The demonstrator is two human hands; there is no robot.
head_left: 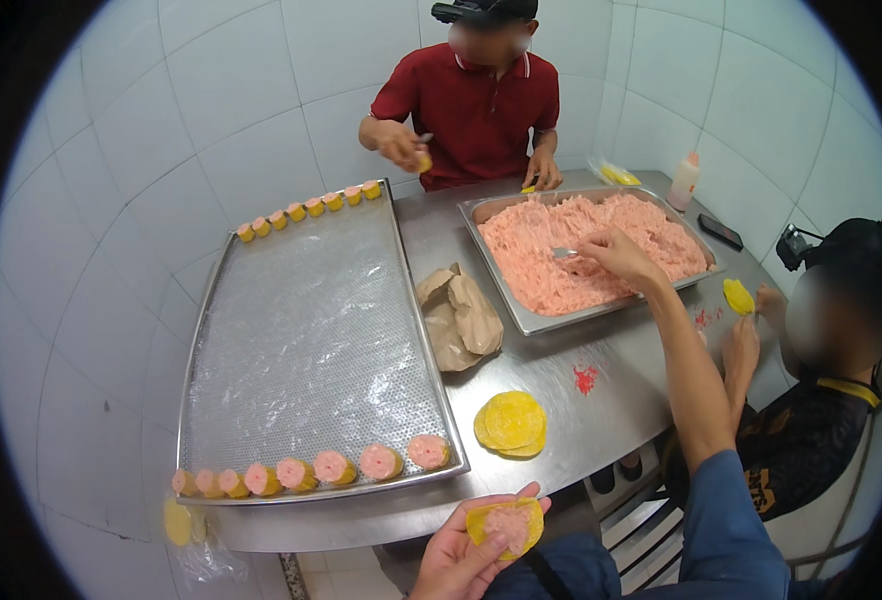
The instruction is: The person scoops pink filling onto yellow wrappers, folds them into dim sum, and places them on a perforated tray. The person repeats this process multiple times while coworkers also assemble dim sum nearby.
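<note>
Cupped in the left hand (461, 560), a filled yellow wrapper (506, 526) waits; the right hand (616, 252), pinching a spoon (564, 253), reaches far forward into the tray of pink mince (601, 245).

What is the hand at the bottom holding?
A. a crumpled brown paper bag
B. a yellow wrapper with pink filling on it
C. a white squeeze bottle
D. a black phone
B: the left hand cups a round yellow wrapper with a lump of pink filling on it, while the right hand reaches with a utensil into the metal tray of pink filling.
</note>
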